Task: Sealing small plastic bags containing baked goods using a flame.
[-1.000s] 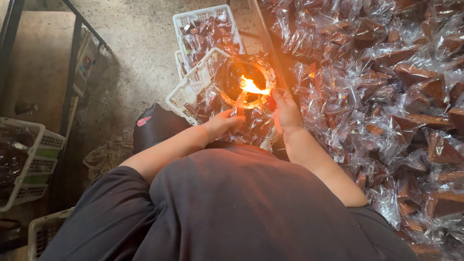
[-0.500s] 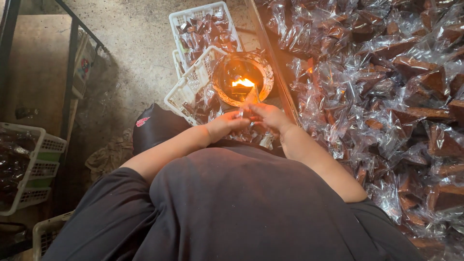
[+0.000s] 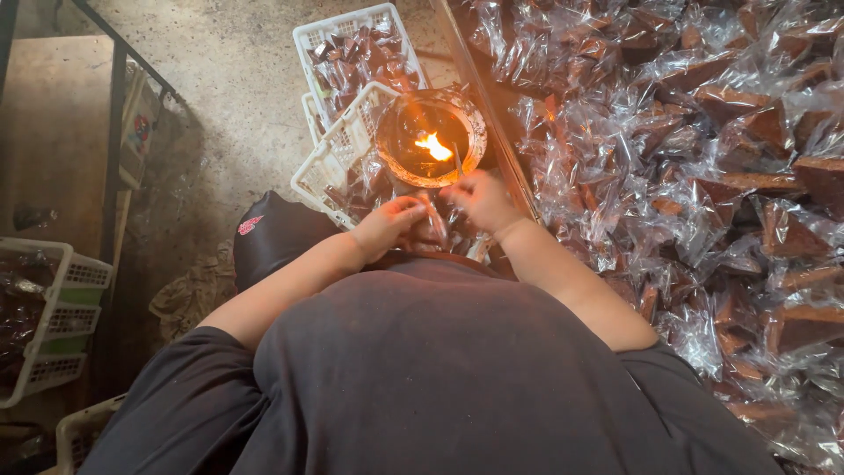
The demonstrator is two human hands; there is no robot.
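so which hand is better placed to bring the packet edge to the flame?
Probably the right hand: it sits just below the flame bowl, nearer than the left hand, both pinching the clear packet.

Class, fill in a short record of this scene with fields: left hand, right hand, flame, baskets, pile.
left hand: left hand pinches a small clear packet
right hand: right hand grips the same packet, just below the bowl
flame: burns in a round bowl
baskets: white baskets beside the bowl, holding wrapped pieces
pile: wrapped brown wedges heaped on the right
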